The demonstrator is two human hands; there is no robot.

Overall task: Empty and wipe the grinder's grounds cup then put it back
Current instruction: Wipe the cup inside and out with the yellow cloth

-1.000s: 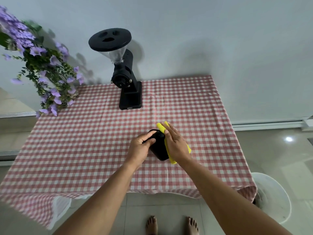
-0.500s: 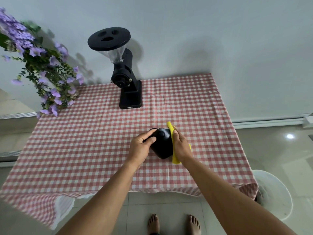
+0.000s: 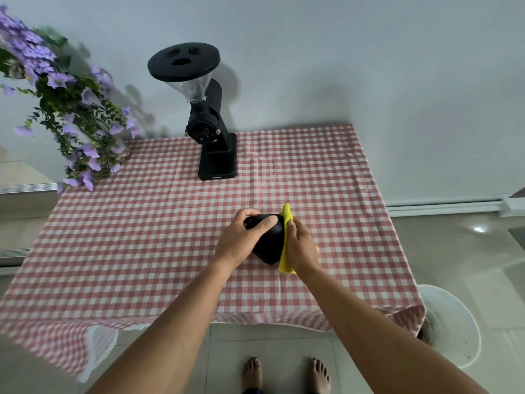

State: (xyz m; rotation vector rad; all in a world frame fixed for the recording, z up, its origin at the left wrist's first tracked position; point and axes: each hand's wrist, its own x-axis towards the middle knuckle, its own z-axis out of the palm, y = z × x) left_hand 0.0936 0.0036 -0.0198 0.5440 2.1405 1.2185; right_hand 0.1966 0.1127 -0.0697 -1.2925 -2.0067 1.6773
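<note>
The black grounds cup [image 3: 269, 245] is held just above the checked tablecloth, near the table's front right. My left hand [image 3: 244, 240] grips it from the left, thumb across its top. My right hand [image 3: 301, 245] presses a yellow cloth [image 3: 285, 253] flat against the cup's right side. The cup's opening is hidden. The black grinder [image 3: 211, 132], with a clear hopper and round black lid, stands at the back of the table against the wall, its base platform bare.
Purple artificial flowers [image 3: 62, 103] hang over the table's back left corner. The red-and-white checked tablecloth [image 3: 147, 237] covers the table. A white bin [image 3: 454, 325] stands on the floor by the front right corner. My bare feet [image 3: 284, 373] show below the table edge.
My right hand with the yellow cloth slid from over the cup's top round to its right side. My left thumb shifted further across the cup's top.
</note>
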